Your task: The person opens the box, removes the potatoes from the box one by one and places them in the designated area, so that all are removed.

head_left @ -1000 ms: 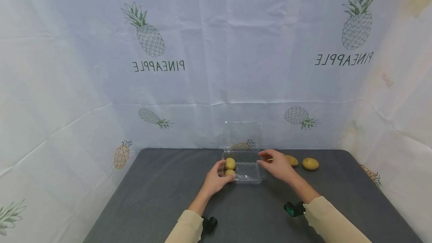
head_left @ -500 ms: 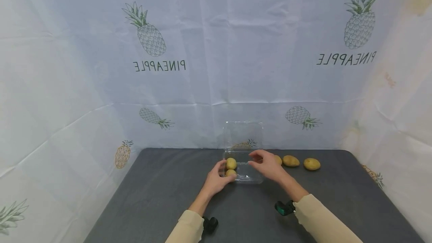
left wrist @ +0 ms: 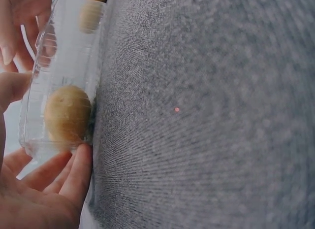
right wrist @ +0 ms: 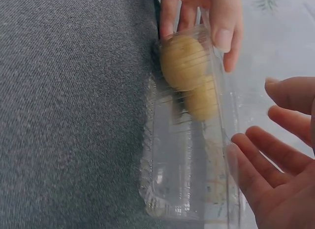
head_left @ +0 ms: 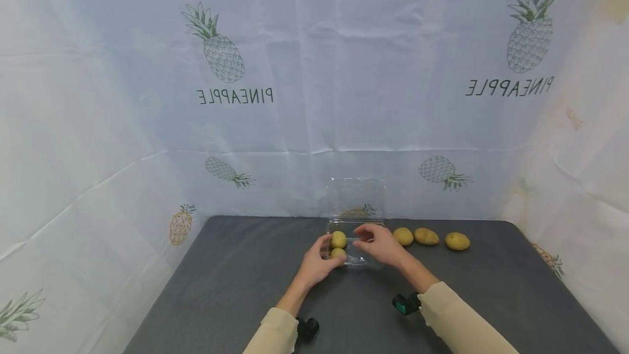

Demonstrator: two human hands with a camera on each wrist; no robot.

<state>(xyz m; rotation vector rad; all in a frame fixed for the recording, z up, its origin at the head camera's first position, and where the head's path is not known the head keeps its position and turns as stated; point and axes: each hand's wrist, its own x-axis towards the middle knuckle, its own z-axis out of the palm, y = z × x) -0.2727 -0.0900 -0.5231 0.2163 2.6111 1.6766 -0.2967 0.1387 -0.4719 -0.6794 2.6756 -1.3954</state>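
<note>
A clear plastic clamshell container (head_left: 361, 260) stands near the back of the table, its lid (head_left: 355, 195) raised upright behind it. Two potatoes lie at its left end, one rear potato (head_left: 339, 239) and one front potato (head_left: 338, 253); the front one shows through the wall in the left wrist view. My left hand (head_left: 312, 267) holds that end, thumb at the rim and fingers against the side wall (left wrist: 59, 146). Over the container's right half is my right hand (head_left: 385, 244), its fingers loosely bent and apart with nothing between them, as the right wrist view (right wrist: 275, 165) shows.
To the right of the container, three more potatoes lie in a row: a near one (head_left: 403, 236), a middle one (head_left: 426, 236) and a far-right one (head_left: 457, 241). A pineapple-print cloth (head_left: 314, 97) hangs behind the dark grey table (head_left: 236, 288) and along its sides.
My right hand has moved left, from the container's right edge to over its right half, uncovering a third loose potato. My left hand keeps its hold on the left end.
</note>
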